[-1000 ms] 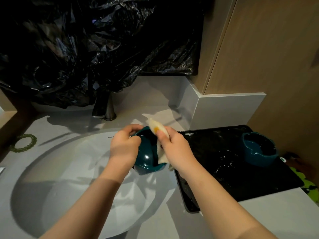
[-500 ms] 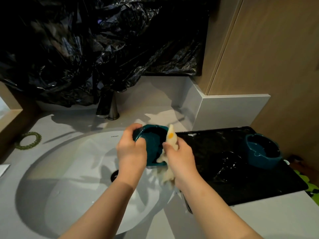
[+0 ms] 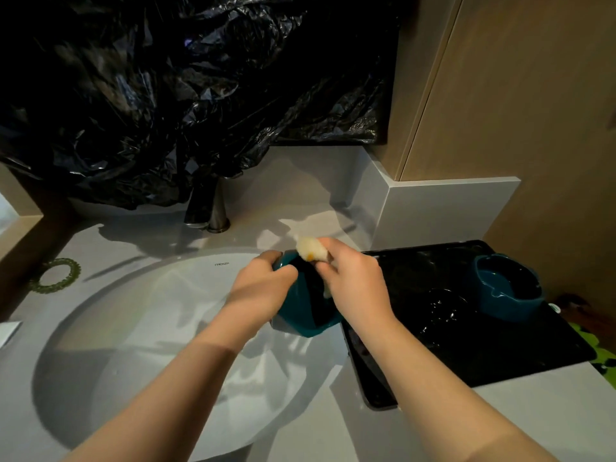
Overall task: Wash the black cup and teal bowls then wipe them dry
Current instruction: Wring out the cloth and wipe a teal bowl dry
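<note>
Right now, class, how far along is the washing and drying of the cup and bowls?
Seemingly done: the second teal bowl and black cup sit on the black tray; whether dried, unclear. In hand: the left hand grips a teal bowl over the sink; the right hand holds a pale cloth against its rim. Left: finish this bowl, set it down.

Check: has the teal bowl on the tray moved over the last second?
No. The teal bowl stays in the far right corner of the black tray; only the camera view shifted slightly.
</note>
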